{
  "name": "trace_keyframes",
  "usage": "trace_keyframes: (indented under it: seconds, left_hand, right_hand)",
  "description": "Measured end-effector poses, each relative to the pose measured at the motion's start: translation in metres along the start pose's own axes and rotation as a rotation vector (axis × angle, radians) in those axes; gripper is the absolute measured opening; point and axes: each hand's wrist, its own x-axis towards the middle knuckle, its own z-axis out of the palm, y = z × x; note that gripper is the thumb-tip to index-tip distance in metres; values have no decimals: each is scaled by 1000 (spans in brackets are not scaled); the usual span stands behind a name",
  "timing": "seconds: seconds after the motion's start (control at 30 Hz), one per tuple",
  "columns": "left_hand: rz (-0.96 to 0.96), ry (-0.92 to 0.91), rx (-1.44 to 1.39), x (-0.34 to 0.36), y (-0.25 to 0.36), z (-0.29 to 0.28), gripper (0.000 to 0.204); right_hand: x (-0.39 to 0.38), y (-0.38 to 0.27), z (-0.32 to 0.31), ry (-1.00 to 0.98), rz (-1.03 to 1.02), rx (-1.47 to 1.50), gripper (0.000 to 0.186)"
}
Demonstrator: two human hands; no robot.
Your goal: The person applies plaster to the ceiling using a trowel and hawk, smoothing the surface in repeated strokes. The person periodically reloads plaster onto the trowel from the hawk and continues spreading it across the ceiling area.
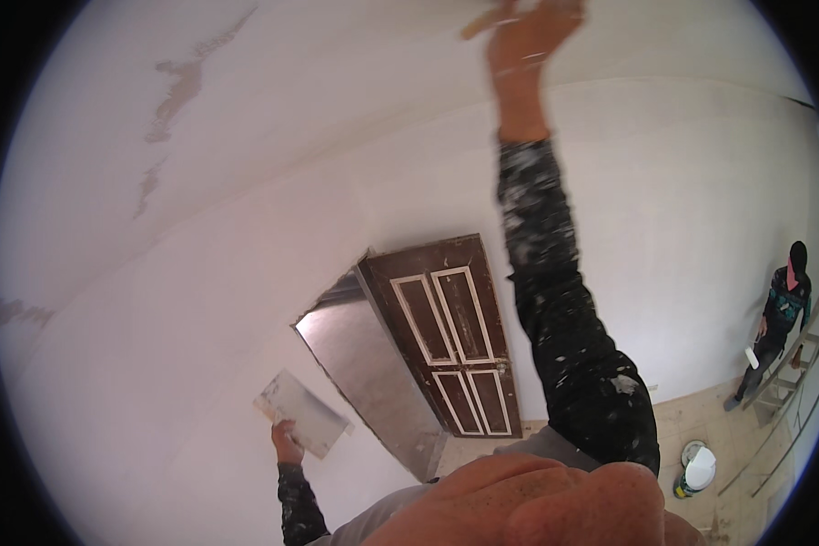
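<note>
My left hand (288, 443) is low at the left, closed on the edge of a flat, rectangular, pale grey plastering plate (305, 411) with whitish smears on it. My right arm stretches straight up in a black sleeve spattered with white. At its end my right hand (530, 44), blurred by motion, is near the ceiling (355, 55) and wrapped round a tool with a light yellowish handle (480, 25). The tool's working end is cut off at the top edge. Brownish bare patches (180, 86) mark the white surface on the left.
A dark brown door (450, 341) with white-edged panels stands open beside a doorway (364, 382). At the right, a person (785, 305) in dark clothes stands by a ladder (785, 378), holding a white roller (752, 357). A bucket (698, 469) with white contents sits on the tiled floor (678, 419).
</note>
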Motion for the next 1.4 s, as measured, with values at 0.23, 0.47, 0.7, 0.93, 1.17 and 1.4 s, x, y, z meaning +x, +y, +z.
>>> trace_keyframes:
  seconds: [0.23, 0.47, 0.7, 0.93, 1.17, 1.4]
  left_hand:
    - [-8, -241, -472, -28, 75, 194, 49]
    - [749, -353, 295, -33, 56, 281, 80]
    - [-403, -687, -1018, -61, 138, 330, 50]
    - [-173, -700, -967, -36, 125, 310, 42]
    - [985, -296, 420, -57, 137, 322, 42]
    - [941, -706, 397, -64, 169, 347, 44]
  right_hand:
    - [-143, -98, -48, -471, 40, 770, 36]
    - [-116, -92, -157, -1477, 284, 1434, 45]
    - [-145, -86, -162, -1683, -357, 1311, 58]
    - [-223, -22, -176, -1820, 658, 1094, 47]
    - [-184, -65, -222, -899, 2742, 1311, 45]
    - [-169, -87, -189, -831, 2848, 1446, 35]
